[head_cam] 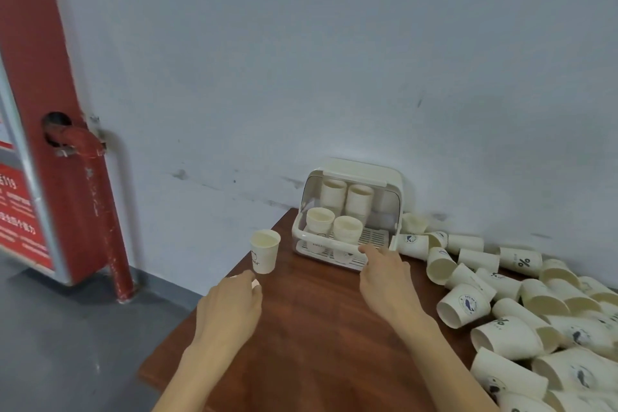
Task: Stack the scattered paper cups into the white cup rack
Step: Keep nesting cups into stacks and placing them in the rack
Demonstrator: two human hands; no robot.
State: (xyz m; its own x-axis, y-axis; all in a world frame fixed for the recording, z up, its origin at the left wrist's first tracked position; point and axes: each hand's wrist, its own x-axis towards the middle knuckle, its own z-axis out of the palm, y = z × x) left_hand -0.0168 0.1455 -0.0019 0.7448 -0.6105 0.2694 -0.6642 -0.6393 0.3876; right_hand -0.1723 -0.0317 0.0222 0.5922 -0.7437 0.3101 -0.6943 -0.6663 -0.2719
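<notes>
The white cup rack (364,173) stands at the table's far edge against the wall, its clear lid raised. Inside it are several stacks of paper cups (347,230), mouths up. One paper cup (265,251) stands upright alone at the table's left edge. My left hand (230,308) is just below that cup, fingertips close to its base, holding nothing. My right hand (384,281) reaches to the rack's front right corner, fingers spread and empty. A heap of scattered paper cups (465,306) lies on its sides across the right of the table.
The brown wooden table (317,338) has its left corner edge near the lone cup, with grey floor (67,344) below. A red pipe (110,237) and a red cabinet (20,197) stand at the left. A pale wall (301,77) is directly behind the rack.
</notes>
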